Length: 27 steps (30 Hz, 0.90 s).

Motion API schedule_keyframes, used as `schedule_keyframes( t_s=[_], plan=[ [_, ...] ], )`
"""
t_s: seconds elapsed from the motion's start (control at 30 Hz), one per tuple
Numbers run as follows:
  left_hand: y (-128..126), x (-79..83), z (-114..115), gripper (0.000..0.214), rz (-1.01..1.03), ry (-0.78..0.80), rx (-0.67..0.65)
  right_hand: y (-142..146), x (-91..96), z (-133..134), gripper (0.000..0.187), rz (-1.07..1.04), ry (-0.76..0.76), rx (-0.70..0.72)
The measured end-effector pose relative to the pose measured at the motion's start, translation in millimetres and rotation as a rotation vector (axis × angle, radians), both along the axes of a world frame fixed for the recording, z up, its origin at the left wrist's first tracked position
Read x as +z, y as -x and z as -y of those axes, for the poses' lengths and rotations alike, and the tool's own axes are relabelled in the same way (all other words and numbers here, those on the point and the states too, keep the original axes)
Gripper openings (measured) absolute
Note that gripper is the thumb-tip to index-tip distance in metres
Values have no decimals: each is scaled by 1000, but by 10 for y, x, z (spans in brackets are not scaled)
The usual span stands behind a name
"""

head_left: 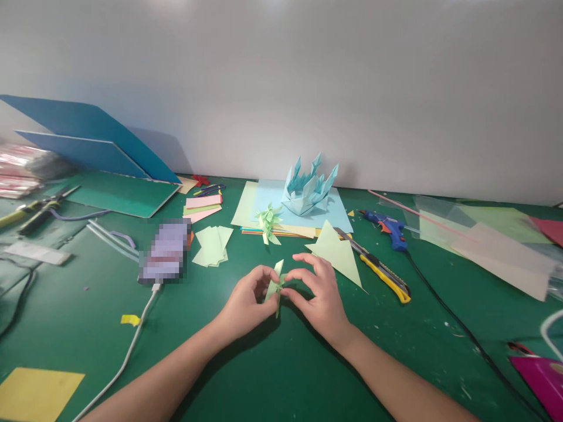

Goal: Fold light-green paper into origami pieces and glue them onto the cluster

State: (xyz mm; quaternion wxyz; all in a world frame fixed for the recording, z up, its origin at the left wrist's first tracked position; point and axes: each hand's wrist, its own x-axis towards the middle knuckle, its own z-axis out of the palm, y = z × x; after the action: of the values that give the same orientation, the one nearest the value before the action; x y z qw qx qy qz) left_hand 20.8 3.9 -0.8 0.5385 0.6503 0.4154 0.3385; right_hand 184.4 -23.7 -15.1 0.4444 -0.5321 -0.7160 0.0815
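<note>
Between my fingertips is a small light-green folded paper piece (278, 271), raised a little over the green table. My left hand (253, 296) pinches it from the left with thumb and fingers. From the right, my right hand (319, 293) has its thumb and a finger on the paper's edge, other fingers lifted. Just beyond lies a finished-looking green origami figure with pointed petals (268, 221). Behind it a light-blue folded paper crown-like form (303, 190) stands on a light-blue sheet (336, 212). Green paper slips (213, 246) lie to the left, and green triangular pieces (336, 252) to the right.
A yellow utility knife (382, 275) and a blue glue gun (389, 227) with a black cord lie right. Left are a phone-like blurred object (166, 251) on a white cable (132, 346), pliers (37, 212) and a blue folder (101, 146). A yellow sheet (41, 392) lies front left.
</note>
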Motion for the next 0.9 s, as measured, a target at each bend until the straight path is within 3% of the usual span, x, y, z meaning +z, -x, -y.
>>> schedule_keyframes(
  t_s=[0.43,0.67,0.9],
  plan=[
    [12,33,36,22,96,79,-72,22,34,5,11,-24,-15,73],
    [-7,2,32,19,59,5,-37,34,26,9,11,-33,-11,65],
    [21,-66,-17,16,-4,-13,38,26,13,1,12,-97,100,142]
  ],
)
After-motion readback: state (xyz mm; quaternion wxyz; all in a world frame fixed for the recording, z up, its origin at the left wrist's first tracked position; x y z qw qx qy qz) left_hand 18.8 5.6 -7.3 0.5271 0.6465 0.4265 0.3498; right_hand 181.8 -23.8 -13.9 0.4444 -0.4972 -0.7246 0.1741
